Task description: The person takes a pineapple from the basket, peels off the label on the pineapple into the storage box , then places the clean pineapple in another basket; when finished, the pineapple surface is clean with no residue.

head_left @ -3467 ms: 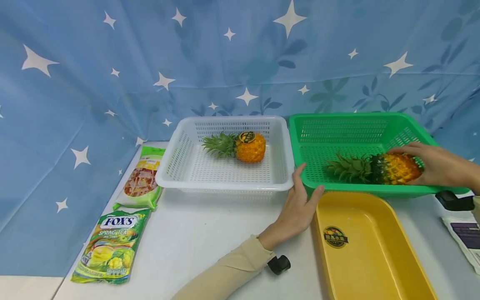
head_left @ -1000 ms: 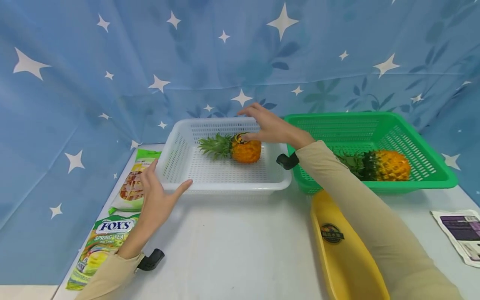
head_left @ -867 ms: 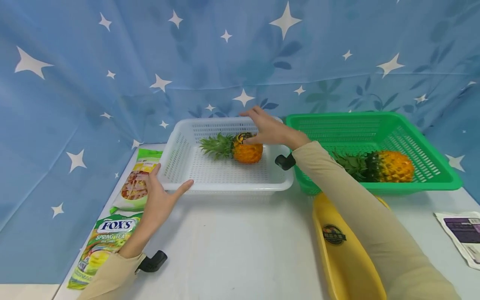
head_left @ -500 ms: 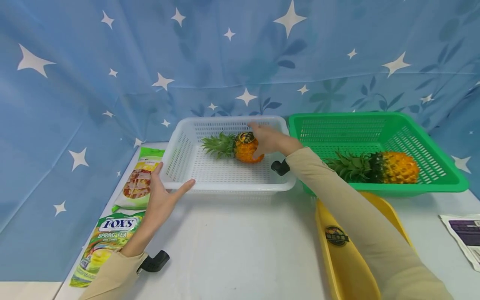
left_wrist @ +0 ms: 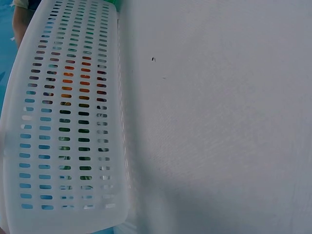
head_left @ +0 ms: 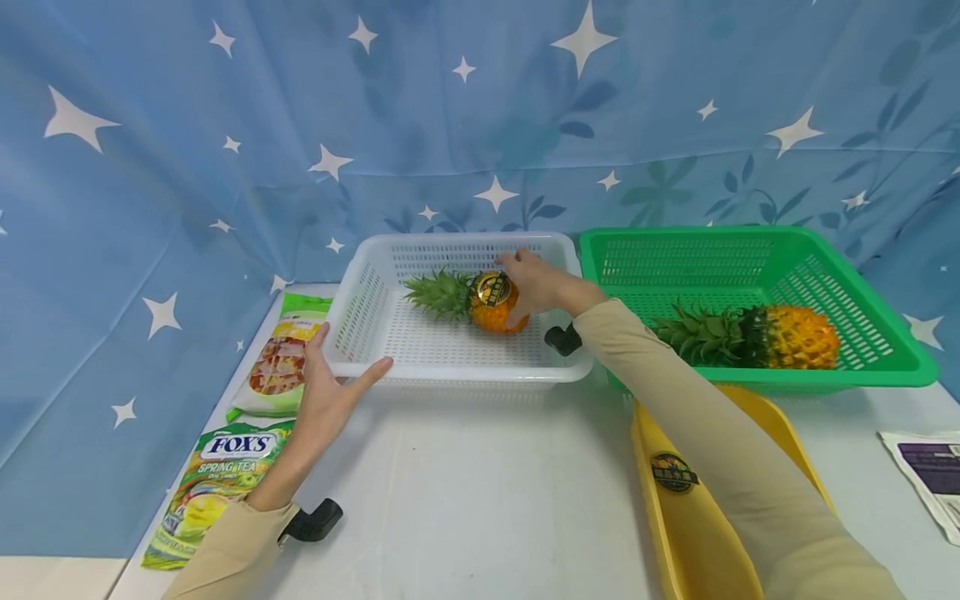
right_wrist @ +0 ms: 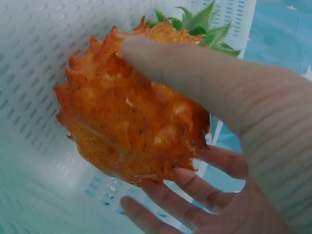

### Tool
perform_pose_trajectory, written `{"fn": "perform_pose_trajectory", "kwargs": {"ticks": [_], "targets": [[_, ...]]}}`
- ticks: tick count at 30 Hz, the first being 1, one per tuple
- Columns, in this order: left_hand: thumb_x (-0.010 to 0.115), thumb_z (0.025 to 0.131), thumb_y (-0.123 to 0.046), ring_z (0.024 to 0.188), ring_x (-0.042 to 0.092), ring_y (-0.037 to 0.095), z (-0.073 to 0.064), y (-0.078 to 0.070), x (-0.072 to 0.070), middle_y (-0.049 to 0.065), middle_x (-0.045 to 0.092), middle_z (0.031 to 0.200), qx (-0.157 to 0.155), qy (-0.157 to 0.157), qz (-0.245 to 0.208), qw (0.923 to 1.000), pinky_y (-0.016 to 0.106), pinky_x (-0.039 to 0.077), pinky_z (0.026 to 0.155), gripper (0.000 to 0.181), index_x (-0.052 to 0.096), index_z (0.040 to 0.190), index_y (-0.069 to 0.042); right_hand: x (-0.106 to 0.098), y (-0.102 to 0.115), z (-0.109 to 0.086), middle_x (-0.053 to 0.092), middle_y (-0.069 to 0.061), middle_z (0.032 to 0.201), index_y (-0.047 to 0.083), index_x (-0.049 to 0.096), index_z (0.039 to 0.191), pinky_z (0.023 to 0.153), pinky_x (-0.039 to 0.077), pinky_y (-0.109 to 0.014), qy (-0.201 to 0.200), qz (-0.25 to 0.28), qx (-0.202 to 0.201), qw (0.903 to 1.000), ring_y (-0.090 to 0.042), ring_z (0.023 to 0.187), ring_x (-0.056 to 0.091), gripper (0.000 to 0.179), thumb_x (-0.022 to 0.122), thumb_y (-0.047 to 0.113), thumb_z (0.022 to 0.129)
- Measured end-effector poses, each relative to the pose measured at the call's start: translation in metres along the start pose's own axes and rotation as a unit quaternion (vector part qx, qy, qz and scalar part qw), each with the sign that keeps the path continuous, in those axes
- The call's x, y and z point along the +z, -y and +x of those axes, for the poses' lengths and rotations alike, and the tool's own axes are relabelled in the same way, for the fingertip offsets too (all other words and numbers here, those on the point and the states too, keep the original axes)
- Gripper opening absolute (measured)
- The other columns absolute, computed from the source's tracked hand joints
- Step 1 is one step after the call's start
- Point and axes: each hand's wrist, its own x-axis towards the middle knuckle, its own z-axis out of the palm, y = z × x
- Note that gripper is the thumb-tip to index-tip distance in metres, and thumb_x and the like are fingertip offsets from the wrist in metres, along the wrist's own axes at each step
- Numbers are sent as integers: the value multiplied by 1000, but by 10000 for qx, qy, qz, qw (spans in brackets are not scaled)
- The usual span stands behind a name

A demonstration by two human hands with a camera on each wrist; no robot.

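My right hand holds a pineapple by its round end inside the white basket. In the right wrist view the thumb lies over the orange, spiky skin of the pineapple, with the fingers curled beneath. Its green leaves point left, and a black and gold label faces up. My left hand rests at the basket's front left corner, fingers spread, thumb along the front rim. The left wrist view shows the basket's slotted wall, pineapple visible through the slots.
A green basket with a second pineapple stands to the right. The right sleeve crosses over a yellow tray. At the left lie a Fox's candy bag and another snack bag; a purple-white packet lies far right.
My right hand has left the pineapple in the green basket and taken hold of the one in the white basket, whose label has turned slightly. My left hand moved left along the basket's front.
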Motion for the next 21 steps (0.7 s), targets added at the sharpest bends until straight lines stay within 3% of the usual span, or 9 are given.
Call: {"fn": "perform_pose_trajectory", "kwargs": {"ticks": [5, 11, 21], "targets": [[75, 97, -35, 150, 30, 41, 1, 0, 1, 21, 10, 169, -2, -20, 33, 10000, 60, 36, 116, 107, -4, 168, -18, 3, 0, 0, 36, -29, 145, -1, 36, 158, 111, 42, -53, -109, -150, -167, 9997, -41, 132, 41, 98, 93, 22, 82], [75, 97, -34, 150, 30, 41, 1, 1, 2, 21, 11, 169, 33, -25, -3, 10000, 59, 36, 116, 106, -3, 167, -16, 6, -2, 3, 41, -25, 141, 1, 47, 150, 112, 40, -53, -204, -245, -310, 9990, -40, 130, 41, 87, 95, 21, 79], [75, 97, -34, 150, 30, 40, 0, 2, 2, 22, 13, 168, 71, -17, -95, 9999, 58, 35, 118, 107, -3, 167, -17, 6, 4, 2, 40, -24, 148, 7, 40, 153, 112, 43, -54, 137, 71, -424, 9990, -41, 138, 44, 91, 93, 9, 80]]}}
